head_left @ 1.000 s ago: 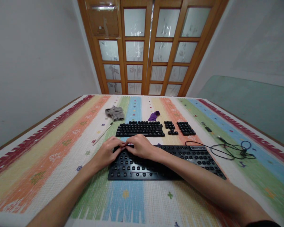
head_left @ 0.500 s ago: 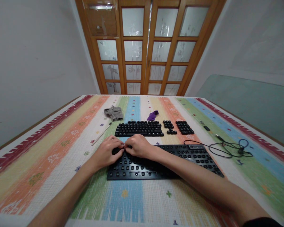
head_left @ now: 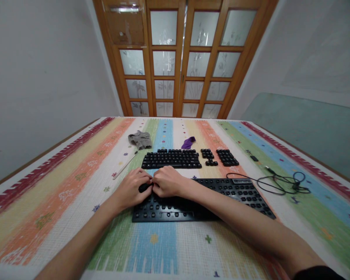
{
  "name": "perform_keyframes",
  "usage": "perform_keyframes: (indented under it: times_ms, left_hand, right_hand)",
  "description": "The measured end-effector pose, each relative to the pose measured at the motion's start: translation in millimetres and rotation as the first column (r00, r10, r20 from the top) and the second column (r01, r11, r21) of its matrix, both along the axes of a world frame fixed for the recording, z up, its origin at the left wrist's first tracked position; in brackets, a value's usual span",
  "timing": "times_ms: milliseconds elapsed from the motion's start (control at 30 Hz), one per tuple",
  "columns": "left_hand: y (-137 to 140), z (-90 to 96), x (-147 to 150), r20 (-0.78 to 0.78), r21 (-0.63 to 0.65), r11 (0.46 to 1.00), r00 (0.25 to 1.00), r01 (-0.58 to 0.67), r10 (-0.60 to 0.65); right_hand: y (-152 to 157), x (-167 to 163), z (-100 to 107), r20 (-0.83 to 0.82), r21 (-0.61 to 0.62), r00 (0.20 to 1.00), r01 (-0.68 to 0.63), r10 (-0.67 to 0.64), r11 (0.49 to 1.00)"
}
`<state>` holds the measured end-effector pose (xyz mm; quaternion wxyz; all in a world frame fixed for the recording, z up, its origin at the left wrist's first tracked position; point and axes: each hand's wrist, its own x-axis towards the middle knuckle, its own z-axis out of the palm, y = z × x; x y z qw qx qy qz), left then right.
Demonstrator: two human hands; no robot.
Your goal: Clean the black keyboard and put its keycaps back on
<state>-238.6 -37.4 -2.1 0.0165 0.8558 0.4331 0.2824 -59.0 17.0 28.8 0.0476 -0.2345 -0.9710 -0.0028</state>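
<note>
A black keyboard (head_left: 236, 190) with its keycaps off lies on the patterned tablecloth, bare key stems showing. At its far left corner, my left hand (head_left: 133, 187) is closed, thumb over the top and fingers curled by the back edge. Pressed right against those fingertips is my right hand (head_left: 167, 181), fingers bent into a pinch above the keyboard's upper left part. Whatever lies between its fingertips is hidden. Behind the keyboard sit the removed keycaps: a main block (head_left: 172, 159), a small cluster (head_left: 207, 153) and a number-pad block (head_left: 226, 157).
A white toothbrush-like stick (head_left: 125, 166) lies left of the keycaps. Farther back are a crumpled grey cloth (head_left: 140, 140) and a purple cloth (head_left: 188, 142). To the right lie a coiled black USB cable (head_left: 282, 184) and a small black piece (head_left: 254, 158).
Both hands stay at the keyboard's far left corner. My right hand's fingers have shifted slightly and the left thumb has drawn in a little; the rest looks the same.
</note>
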Motion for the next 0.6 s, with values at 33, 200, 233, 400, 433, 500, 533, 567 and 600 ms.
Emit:
perform_keyframes:
  times_ms: [33,200,233,400,433,500,533,567,600]
  left_hand:
    - [0.0,-0.2,-0.1,-0.002,0.0,1.0,1.0,0.001,-0.001]
    - [-1.0,-1.2,-0.4,-0.02,-0.009,1.0,1.0,-0.002,0.002]
    - [-1.3,-1.2,-0.5,-0.021,-0.01,1.0,1.0,-0.009,0.009]
    - [-2.8,0.2,-3.3,-0.007,-0.011,0.998,0.998,-0.067,0.067]
    - [-3.1,0.9,-4.2,-0.003,-0.007,0.997,0.997,-0.08,0.08]
    - [-4.0,2.9,-6.1,0.004,0.004,0.995,0.995,-0.101,0.101]
    - [-4.5,4.0,-6.8,0.007,0.009,0.994,0.994,-0.106,0.106]
    - [-4.9,5.1,-7.5,0.01,0.014,0.994,0.994,-0.11,0.11]
    - [-5.3,6.2,-7.9,0.013,0.018,0.994,0.994,-0.112,0.112]
  right_hand:
    - [3.2,0.6,0.5,-0.007,-0.012,1.0,0.0,0.0,1.0]
    - [35.6,2.2,2.6,-0.144,-0.146,0.99,-0.014,-0.007,0.989]
    - [44.3,1.8,2.2,-0.184,-0.166,0.982,0.016,-0.047,0.986]
    - [87.5,-2.8,-5.6,-0.284,-0.181,0.923,0.215,-0.26,0.96]
    - [95.1,-4.1,-8.1,-0.285,-0.176,0.917,0.236,-0.279,0.956]
    - [108.2,-7.1,-13.2,-0.285,-0.17,0.904,0.28,-0.319,0.945]
    - [113.6,-8.9,-15.7,-0.281,-0.169,0.898,0.3,-0.338,0.939]
    - [118.2,-10.9,-18.0,-0.276,-0.169,0.893,0.317,-0.354,0.933]
    - [121.9,-13.1,-20.1,-0.271,-0.17,0.889,0.334,-0.37,0.927]
